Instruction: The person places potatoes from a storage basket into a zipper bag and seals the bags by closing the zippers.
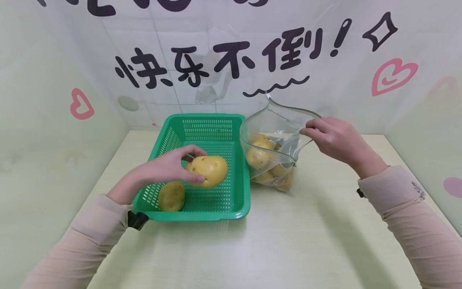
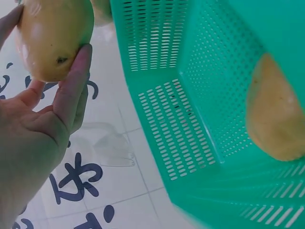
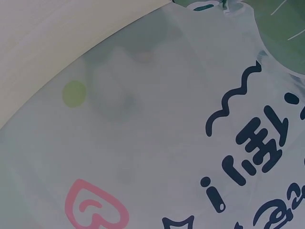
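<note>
A yellow potato (image 1: 211, 170) is gripped in my left hand (image 1: 169, 165), held above the green plastic basket (image 1: 244, 200). In the left wrist view the fingers curl round that potato (image 2: 57, 36). Another potato (image 1: 171, 196) lies in the basket's near left corner. To the right of the basket stands a clear zip bag (image 1: 292, 154), its mouth spread wide, with several potatoes (image 1: 260, 157) inside. My right hand (image 1: 333, 140) pinches the right side of the bag's rim. The right wrist view shows neither the hand nor the bag's potatoes.
The pale table (image 1: 288, 241) runs up to a white backdrop (image 1: 223, 92) with dark lettering and pink hearts. Side walls (image 1: 47, 120) of similar sheet stand at left and right. The bag is close beside the basket's right wall.
</note>
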### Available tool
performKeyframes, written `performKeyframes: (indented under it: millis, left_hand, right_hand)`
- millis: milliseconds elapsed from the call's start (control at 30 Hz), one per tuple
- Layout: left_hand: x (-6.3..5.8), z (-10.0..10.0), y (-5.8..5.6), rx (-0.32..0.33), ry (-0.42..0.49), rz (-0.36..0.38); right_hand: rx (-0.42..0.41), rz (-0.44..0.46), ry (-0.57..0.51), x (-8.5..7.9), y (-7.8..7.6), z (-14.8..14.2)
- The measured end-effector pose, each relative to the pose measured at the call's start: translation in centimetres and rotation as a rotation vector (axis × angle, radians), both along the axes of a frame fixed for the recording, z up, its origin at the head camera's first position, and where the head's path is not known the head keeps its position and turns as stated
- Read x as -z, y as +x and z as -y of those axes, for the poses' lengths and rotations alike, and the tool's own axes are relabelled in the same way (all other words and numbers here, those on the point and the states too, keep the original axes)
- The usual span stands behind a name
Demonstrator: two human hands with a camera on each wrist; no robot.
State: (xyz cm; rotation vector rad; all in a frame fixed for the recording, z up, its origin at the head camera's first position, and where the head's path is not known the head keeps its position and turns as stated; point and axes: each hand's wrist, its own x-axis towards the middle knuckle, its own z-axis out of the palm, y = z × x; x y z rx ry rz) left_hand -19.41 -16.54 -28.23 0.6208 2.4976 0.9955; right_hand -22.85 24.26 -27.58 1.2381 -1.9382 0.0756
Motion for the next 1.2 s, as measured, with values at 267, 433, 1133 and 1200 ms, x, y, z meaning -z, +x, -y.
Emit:
performKeyframes:
  millis: [267, 433, 1133, 1200]
  left_hand:
    - [-1.1, -0.7, -0.2, -0.036, 0.048, 0.01]
    - [-1.8, -1.3, -0.3, -0.065, 0.104, 0.007]
    - [-3.8, -4.3, -0.8, -0.25, 0.313, -0.06]
    - [-4.0, -4.6, -0.9, -0.257, 0.314, -0.073]
  right_hand:
    - [0.0, 0.001, 0.003, 0.0, 0.0, 0.1]
    - [0.003, 0.002, 0.004, 0.0, 0.0, 0.0]
    - [0.001, 0.001, 0.001, 0.1, 0.0, 0.0]
    - [0.002, 0.001, 0.001, 0.1, 0.0, 0.0]
